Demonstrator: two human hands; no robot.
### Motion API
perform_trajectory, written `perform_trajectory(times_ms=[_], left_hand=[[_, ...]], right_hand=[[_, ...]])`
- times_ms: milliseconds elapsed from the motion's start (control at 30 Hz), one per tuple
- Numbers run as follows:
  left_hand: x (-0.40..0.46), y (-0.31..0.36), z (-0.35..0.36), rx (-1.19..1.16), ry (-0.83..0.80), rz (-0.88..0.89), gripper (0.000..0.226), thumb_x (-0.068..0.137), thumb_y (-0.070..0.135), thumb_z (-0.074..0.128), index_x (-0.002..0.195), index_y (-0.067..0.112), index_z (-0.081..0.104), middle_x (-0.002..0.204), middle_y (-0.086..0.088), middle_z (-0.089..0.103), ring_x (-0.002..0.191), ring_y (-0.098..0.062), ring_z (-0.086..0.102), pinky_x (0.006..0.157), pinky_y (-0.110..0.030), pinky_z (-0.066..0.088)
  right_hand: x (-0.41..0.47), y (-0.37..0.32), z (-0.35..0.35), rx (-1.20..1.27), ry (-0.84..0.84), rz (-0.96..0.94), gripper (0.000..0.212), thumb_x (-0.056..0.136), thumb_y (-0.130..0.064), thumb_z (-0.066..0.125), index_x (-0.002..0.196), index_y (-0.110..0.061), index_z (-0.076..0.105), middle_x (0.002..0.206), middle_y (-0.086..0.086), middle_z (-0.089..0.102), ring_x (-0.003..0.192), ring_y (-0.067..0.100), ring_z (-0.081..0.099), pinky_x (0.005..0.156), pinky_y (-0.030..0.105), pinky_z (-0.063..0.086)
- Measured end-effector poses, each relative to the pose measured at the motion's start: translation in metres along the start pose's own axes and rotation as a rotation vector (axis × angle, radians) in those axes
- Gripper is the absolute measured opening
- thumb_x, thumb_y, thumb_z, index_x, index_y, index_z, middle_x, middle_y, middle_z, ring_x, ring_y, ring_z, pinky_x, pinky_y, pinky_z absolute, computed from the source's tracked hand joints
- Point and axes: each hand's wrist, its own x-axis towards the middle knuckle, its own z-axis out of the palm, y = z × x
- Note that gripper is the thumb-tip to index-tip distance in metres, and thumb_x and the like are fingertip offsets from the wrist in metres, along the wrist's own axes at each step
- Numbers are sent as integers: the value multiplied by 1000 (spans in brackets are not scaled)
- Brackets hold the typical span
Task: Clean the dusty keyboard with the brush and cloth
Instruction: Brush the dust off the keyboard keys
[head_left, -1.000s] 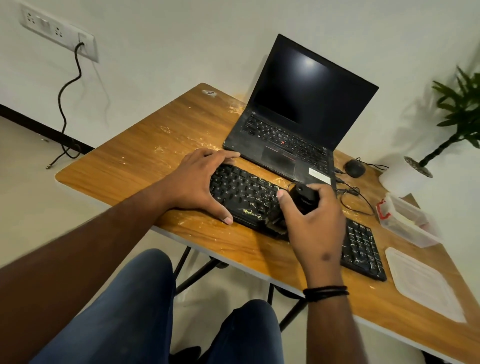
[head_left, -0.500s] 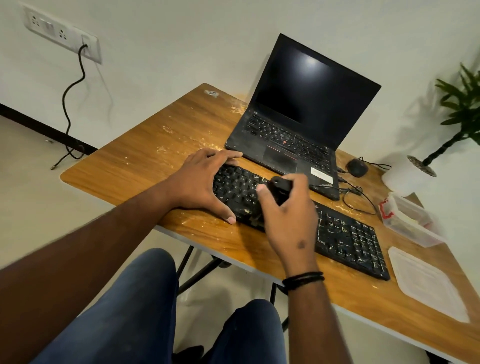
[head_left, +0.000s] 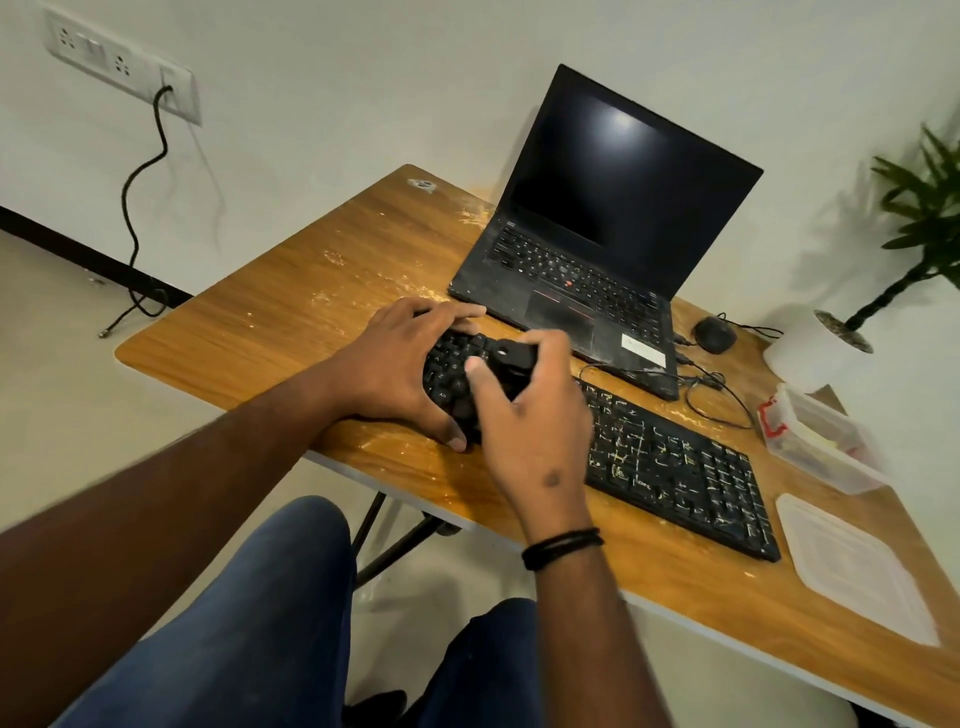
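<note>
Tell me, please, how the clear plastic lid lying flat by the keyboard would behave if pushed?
The clear lid looks thin, so probably light and slightly flexible. Lying flat on the smooth wooden table, it would likely slide, not tip or roll.

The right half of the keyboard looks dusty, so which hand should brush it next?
The right hand. It already grips the brush over the keyboard, next to the pale debris on the keys to its right. The left hand lies flat on the keyboard's left end, bracing it, and holds no tool.

Head camera looks down, seemingly close, at desk (head_left: 291, 291).
</note>
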Motion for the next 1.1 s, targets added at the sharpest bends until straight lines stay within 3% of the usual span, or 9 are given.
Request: perform_trajectory(times_ms=[133, 300, 433, 533, 633, 767, 867, 1000, 1100], left_hand=[[-3, 1, -4, -6, -15, -12, 134, 44, 75, 84, 153, 47, 13, 156, 3, 28, 146, -19, 17, 120, -47, 20], [-1, 0, -1, -34, -21, -31, 137, 38, 80, 83, 152, 52, 13, 155, 5, 31, 146, -19, 18, 120, -48, 20], [-1, 2, -2, -24, -13, -17, 135, 39, 79, 81, 153, 50, 13, 155, 4, 30, 146, -19, 18, 119, -46, 20], [-4, 2, -4, -36, -19, -24, 134, 40, 79, 80, 153, 49, 13, 155, 4, 28, 146, -19, 17, 119, -47, 20], [-5, 0, -4, -33, -13, -14, 136, 39, 82, 79, 153, 48, 14, 154, 8, 32, 145, -18, 19, 120, -47, 21], [-2, 1, -2, -38, -11, 7, 137, 40, 82, 79, 154, 45, 15, 153, 13, 37, 145, -16, 20, 119, -44, 19], [-2, 2, -2, -27, -6, 19, 136, 40, 80, 80, 154, 44, 15, 151, 18, 37, 144, -15, 20, 118, -42, 18], [-6, 7, -7, -39, 5, 14, 136, 45, 68, 91, 156, 39, 19, 139, 26, 31, 143, -12, 18, 115, -36, 16], [-5, 6, -6, -33, 4, 7, 136, 45, 69, 91, 156, 40, 18, 148, 20, 34, 144, -14, 18, 116, -38, 18]], right_hand=[[10, -3, -8, 250, 39, 102, 29, 92, -34, 69, 110, -23, 49, 84, -14, 56, 74, -10, 59, 54, 8, 46], [5, 19, -28, 7, 135, 170, 31, 93, -40, 65, 110, -22, 47, 80, -9, 58, 75, 11, 64, 63, 32, 58], [1, 7, -7, 85, 53, 80, 28, 92, -36, 67, 107, -23, 48, 82, -13, 57, 72, -2, 61, 59, 16, 50], [9, 6, -2, 430, 57, 128, 23, 89, -18, 73, 104, -15, 55, 82, -12, 56, 69, -11, 57, 61, 10, 46], [8, 27, -22, 678, 227, 172, 20, 80, -10, 73, 92, -13, 58, 84, -6, 56, 71, -3, 55, 67, 20, 51], [0, 62, -51, 768, 383, 164, 15, 66, -15, 62, 79, -22, 58, 83, 5, 65, 83, 23, 62, 71, 37, 53], [-9, 67, -43, 677, 337, 112, 17, 63, -13, 58, 75, -24, 59, 82, 12, 65, 85, 36, 61, 76, 44, 52], [-10, 58, -30, 670, 180, 21, 19, 61, -6, 52, 79, -13, 55, 76, 12, 64, 81, 42, 57, 73, 43, 49], [-4, 61, -34, 702, 250, -10, 19, 60, -17, 54, 79, -18, 57, 80, 18, 65, 83, 42, 60, 76, 47, 50]])
